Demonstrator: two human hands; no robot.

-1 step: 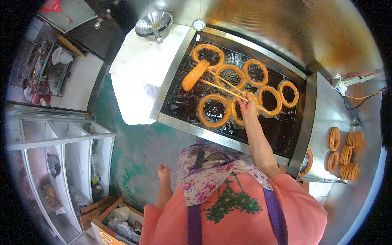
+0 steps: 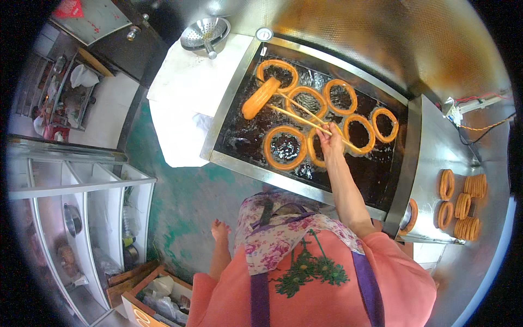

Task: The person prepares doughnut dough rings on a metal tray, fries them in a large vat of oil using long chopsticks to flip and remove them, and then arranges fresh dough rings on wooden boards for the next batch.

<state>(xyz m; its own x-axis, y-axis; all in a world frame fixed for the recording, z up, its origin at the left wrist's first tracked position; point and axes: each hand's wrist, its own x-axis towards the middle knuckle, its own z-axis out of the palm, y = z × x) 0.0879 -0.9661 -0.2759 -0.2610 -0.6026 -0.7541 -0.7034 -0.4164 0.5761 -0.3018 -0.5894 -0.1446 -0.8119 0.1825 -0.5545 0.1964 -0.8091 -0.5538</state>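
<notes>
gripping chopsticks (image 2: 297, 111) in right hand (image 2: 330, 140), dough rings (image 2: 284, 147) in fryer (image 2: 231, 117) oil

the right hand (image 2: 329, 139) holds long chopsticks (image 2: 297, 111) over the fryer (image 2: 234, 117) of dark oil. the chopstick tips pinch one dough ring (image 2: 260, 98), tilted up. more rings (image 2: 285, 147) float close by. cooked rings (image 2: 463, 204) sit on the counter (image 2: 436, 141).

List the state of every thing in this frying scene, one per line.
Right hand: gripping long wooden chopsticks over the fryer.
Left hand: not in view.
Orange dough ring at the chopstick tips: lifted on edge.
Other orange dough rings: floating flat in dark oil.
Steel fryer vat: full of oil.
Fried rings on the steel side tray: standing on edge.
Perforated metal strainer: lying idle on the white counter.
</notes>
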